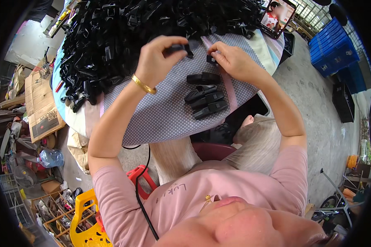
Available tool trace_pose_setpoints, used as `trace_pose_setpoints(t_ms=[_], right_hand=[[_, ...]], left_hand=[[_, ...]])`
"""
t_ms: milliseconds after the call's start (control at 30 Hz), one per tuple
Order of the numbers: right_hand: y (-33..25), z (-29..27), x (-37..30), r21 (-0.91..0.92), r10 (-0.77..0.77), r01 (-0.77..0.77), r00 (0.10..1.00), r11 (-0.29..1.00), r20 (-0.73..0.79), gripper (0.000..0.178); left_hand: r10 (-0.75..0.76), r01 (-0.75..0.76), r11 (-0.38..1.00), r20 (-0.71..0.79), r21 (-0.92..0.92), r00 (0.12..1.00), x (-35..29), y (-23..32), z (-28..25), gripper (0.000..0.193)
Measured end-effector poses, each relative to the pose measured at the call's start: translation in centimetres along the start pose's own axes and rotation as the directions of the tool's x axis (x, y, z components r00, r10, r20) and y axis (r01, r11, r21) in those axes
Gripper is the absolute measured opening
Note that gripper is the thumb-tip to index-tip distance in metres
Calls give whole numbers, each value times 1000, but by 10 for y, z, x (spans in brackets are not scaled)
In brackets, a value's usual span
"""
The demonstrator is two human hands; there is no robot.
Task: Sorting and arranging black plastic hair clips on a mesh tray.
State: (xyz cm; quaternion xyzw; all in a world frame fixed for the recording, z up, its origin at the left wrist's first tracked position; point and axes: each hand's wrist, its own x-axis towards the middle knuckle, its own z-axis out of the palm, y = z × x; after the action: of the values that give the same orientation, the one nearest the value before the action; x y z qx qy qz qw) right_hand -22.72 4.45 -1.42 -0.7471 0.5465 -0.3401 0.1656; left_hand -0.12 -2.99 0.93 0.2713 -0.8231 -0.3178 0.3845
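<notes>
Above the cloth-covered table, my left hand (158, 55) is closed around a black plastic buckle piece (188, 50), slightly blurred, its end sticking out past the fingertips. A short gap to the right, my right hand (234, 61) pinches another black buckle piece (210, 59), partly hidden by the fingers. The two pieces are apart. Between my forearms, several black buckles (208, 102) lie in a short column on the dotted cloth (156, 115). A big heap of black plastic pieces (111, 33) covers the far and left side of the table.
A phone (278, 17) stands at the table's far right. Blue crates (333, 46) are stacked on the floor to the right. Cardboard (43, 105) leans at the left, and a yellow plastic chair (84, 218) stands at lower left. A black cable (142, 197) hangs beside my left arm.
</notes>
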Motion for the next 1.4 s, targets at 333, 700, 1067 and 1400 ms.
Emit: trace_pose_setpoints(t_ms=[333, 700, 1067, 1400], right_hand=[[6, -4, -10, -290, -226, 194, 971, 937, -80, 28], [-11, -1, -11, -34, -194, 192, 980, 981, -52, 23], [-22, -7, -27, 32, -199, 197, 966, 980, 163, 22], [-21, 0, -15, 27, -190, 193, 977, 981, -95, 24]], left_hand=[[-38, -18, 964, 204, 267, 978, -19, 0, 16, 20], [-128, 48, 961, 283, 274, 950, -16, 6, 5, 28], [-211, 163, 971, 305, 174, 929, -19, 14, 9, 34], [182, -235, 868, 160, 437, 970, -18, -8, 12, 28]])
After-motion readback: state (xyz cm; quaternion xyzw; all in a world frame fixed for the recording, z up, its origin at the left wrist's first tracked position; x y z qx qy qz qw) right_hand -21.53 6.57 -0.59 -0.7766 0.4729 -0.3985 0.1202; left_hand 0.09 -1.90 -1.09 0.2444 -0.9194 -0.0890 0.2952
